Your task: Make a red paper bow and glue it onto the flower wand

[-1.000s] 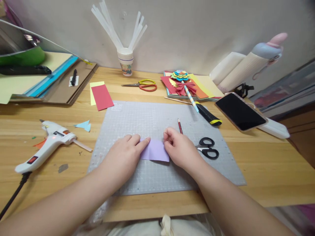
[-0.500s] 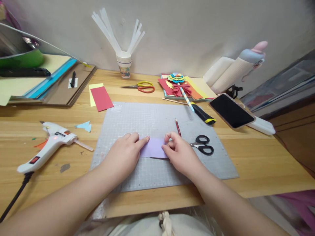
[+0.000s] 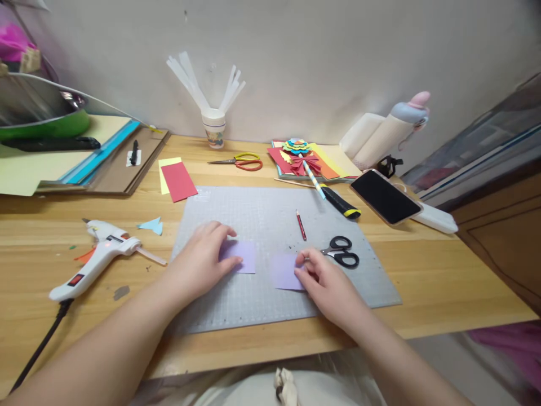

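Note:
Two lilac paper pieces lie apart on the grey cutting mat. My left hand rests flat on the left lilac piece, fingers stretched out over it. My right hand pinches the right edge of the right lilac piece with curled fingers. Black scissors lie just right of my right hand, and a red pencil lies on the mat beyond it.
A white glue gun with a black cord lies at left, near blue paper scraps. Red and yellow sheets, orange-handled scissors, a cup of glue sticks, paper flowers, a utility knife and a phone lie behind.
The single lilac sheet is now two separate pieces. My right hand has drawn one piece rightward and toward me; my left hand stays on the other. The camera has tilted up slightly.

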Tool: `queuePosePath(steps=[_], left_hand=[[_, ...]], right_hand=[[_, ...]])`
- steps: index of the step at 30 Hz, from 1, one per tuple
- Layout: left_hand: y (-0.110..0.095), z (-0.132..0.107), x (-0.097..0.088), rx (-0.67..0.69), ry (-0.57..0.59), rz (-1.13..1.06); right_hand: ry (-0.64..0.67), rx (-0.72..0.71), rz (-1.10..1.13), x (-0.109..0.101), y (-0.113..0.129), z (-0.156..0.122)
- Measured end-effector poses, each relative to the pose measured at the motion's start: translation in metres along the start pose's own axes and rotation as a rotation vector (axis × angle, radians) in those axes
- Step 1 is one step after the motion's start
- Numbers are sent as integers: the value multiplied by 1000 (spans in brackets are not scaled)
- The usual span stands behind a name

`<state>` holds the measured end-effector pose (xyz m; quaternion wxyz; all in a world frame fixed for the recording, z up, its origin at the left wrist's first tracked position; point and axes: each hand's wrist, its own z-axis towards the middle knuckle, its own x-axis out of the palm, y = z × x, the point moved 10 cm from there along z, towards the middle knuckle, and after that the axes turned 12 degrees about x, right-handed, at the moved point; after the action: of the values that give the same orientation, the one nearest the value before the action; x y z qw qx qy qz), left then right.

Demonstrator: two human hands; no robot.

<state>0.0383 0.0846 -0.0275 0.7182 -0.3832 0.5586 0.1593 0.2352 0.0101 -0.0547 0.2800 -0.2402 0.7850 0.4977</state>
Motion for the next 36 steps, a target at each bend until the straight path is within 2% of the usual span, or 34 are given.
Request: queuePosePath(steps=[4,10,17,21,24,26,28,30,33,34,36], left_hand=[[10,-1,-5,-62,19,33],[7,-2,2,-93,71,-5],[15,-5,3,-169,51,-129],[16,-7,0,-183,77,-322],[9,-9,-4,-196,57,-528],[-2,-9,-2,-197,29,-721],[-11,-8,3,-186,-13,-844],[-9,-8,1,-202,-158,-863],[2,-14,-14,-221,-449,-632],[-1,-15,-18,-182,-482,-530],[-18,-11,-16,-51,-427,-397]], right_hand=[[49,-61,11,2,3,-15],[107,-144,-84,9,24,-21],[28,-258,-165,12,39,-14],[-30,-232,-22,3,41,-11],[91,-194,225,12,47,-11],[193,-189,359,22,55,-12],[222,-207,430,25,63,-8],[244,-147,543,25,62,4],[285,42,770,25,46,32],[281,67,814,22,42,40],[232,83,899,12,37,53]])
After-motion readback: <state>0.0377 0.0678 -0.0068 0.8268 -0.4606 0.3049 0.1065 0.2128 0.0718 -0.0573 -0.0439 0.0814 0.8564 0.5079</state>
